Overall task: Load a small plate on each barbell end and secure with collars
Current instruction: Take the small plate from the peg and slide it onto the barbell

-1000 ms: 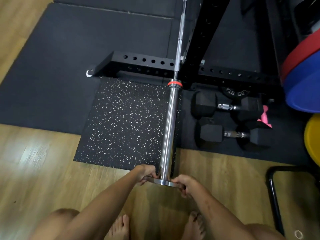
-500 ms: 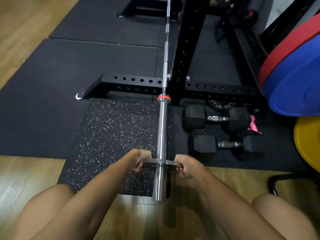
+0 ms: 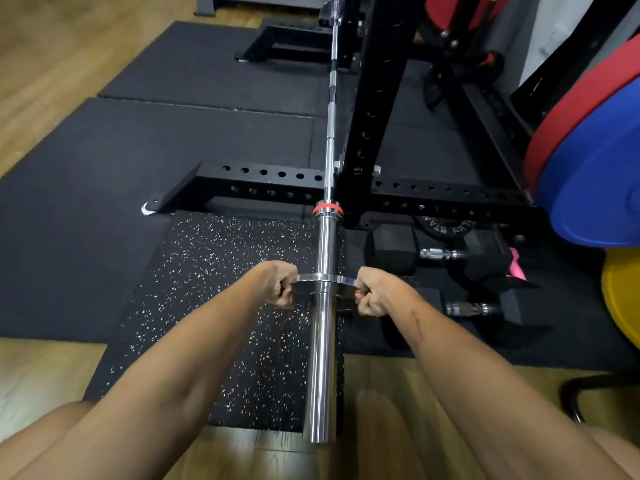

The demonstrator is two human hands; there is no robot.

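A chrome barbell sleeve (image 3: 323, 375) runs away from me toward a red-banded shoulder (image 3: 327, 208), and the thin shaft goes on past the rack. A small shiny metal plate (image 3: 343, 289) is threaded on the sleeve, roughly halfway along it. My left hand (image 3: 278, 284) grips the plate's left edge. Its right edge is gripped by my right hand (image 3: 372, 291). Both fists are closed around the rim. No collar is in sight.
A black power rack upright (image 3: 374, 109) and its drilled base beam (image 3: 263, 183) stand just beyond the sleeve. Two black hex dumbbells (image 3: 440, 252) lie to the right. Red, blue (image 3: 595, 174) and yellow bumper plates stand at the far right. A speckled mat (image 3: 214, 289) lies below.
The plate has slid from the sleeve's near tip up along the sleeve toward the red band, both hands travelling with it. My view has moved closer and lower.
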